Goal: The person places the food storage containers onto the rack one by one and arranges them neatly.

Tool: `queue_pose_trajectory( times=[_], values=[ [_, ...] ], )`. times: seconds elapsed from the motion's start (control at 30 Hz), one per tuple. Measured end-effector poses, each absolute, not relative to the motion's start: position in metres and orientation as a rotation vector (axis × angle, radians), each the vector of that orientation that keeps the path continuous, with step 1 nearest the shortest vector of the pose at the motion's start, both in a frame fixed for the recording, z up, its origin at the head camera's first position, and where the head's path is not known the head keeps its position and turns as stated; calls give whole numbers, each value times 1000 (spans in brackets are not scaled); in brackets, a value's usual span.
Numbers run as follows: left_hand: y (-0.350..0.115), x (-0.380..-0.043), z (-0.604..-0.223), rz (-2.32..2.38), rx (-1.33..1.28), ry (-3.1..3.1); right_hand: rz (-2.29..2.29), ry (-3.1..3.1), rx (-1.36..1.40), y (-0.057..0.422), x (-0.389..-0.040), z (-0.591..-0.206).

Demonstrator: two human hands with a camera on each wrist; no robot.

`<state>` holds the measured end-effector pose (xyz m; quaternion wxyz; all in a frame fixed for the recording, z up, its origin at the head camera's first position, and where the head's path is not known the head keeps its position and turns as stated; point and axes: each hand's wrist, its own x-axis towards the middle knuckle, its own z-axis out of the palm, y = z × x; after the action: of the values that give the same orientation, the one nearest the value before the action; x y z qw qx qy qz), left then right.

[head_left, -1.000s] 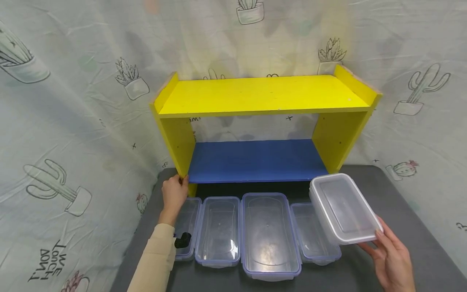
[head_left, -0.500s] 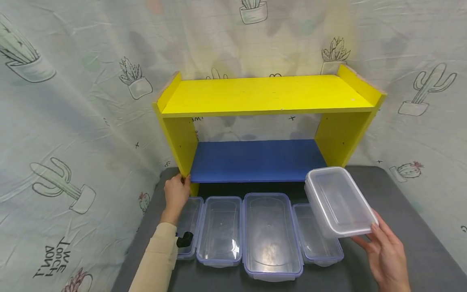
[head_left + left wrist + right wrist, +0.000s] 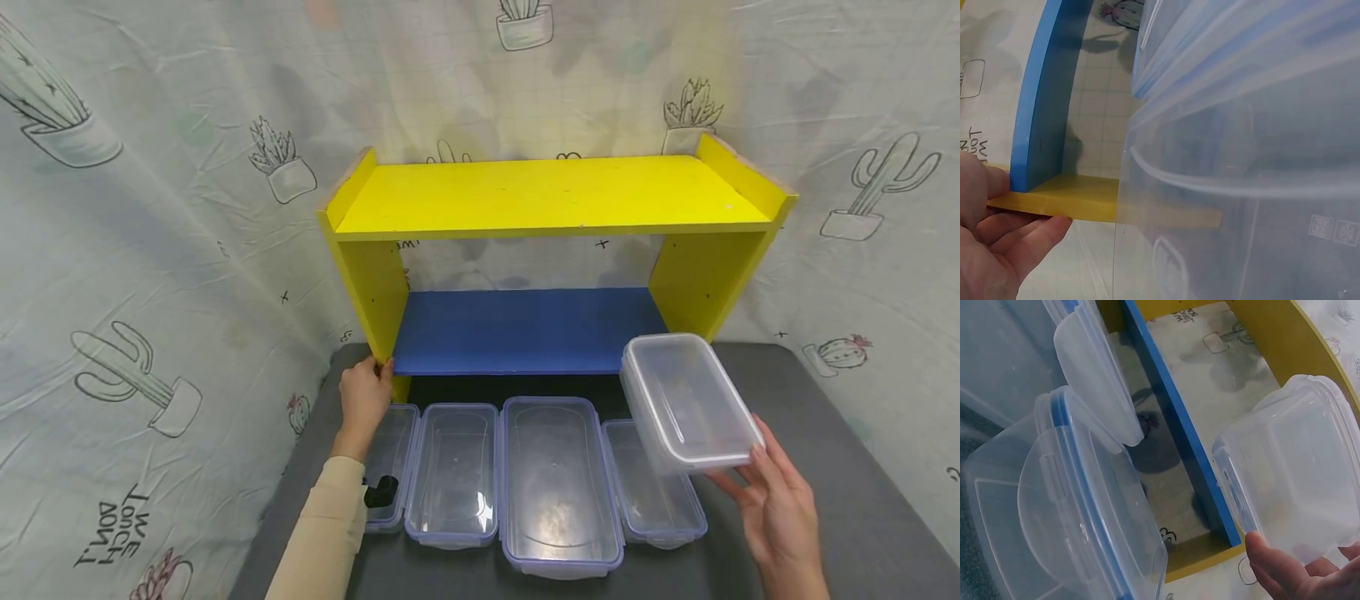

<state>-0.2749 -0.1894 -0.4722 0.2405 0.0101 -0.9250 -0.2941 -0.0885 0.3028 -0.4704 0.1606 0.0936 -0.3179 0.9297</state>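
Note:
My left hand (image 3: 363,400) grips the lower left side panel of the yellow and blue shelf (image 3: 551,196). In the left wrist view, the thumb and fingers (image 3: 1041,240) lie on opposite faces of that yellow panel. At the right, my right hand (image 3: 780,500) holds a clear plastic food container (image 3: 690,400) with a whitish rim by its near right corner. The container is tilted, raised in front of the blue board's right end. It partly hides a purple-rimmed container (image 3: 660,508). In the right wrist view the held container (image 3: 1291,469) appears beside the blue board.
Further purple-rimmed containers, a large one (image 3: 558,483), a medium one (image 3: 452,475) and one partly behind the left sleeve (image 3: 393,442), stand in a row on the dark grey table (image 3: 862,500). Cactus-printed cloth (image 3: 187,275) hangs behind and at both sides.
My right hand has carried the clear container left and away from me, towards the shelf's right end. The left hand stays on the side panel; the head view shifted slightly.

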Motion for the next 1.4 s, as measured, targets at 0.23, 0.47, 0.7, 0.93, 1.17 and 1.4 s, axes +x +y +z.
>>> queue_pose_trajectory(
  times=[0.23,0.47,0.7,0.93,1.17,1.4],
  values=[
    [-189,-274,-471,-798,30,-2544,2648,-921,174,301,-94,-468],
    [-190,-274,-471,-797,23,-2542,2630,-962,144,299,-96,-464],
    [-188,-275,-470,-786,24,-2535,2581,-1045,76,295,-99,-458],
    [-189,-273,-470,-798,33,-2537,2514,-1115,3,287,-102,-453],
    [-190,-274,-471,-807,33,-2531,2431,-1222,-134,281,-102,-451],
    [-190,-276,-474,-804,23,-2519,2460,-1230,-46,280,-105,-450]
  ],
)
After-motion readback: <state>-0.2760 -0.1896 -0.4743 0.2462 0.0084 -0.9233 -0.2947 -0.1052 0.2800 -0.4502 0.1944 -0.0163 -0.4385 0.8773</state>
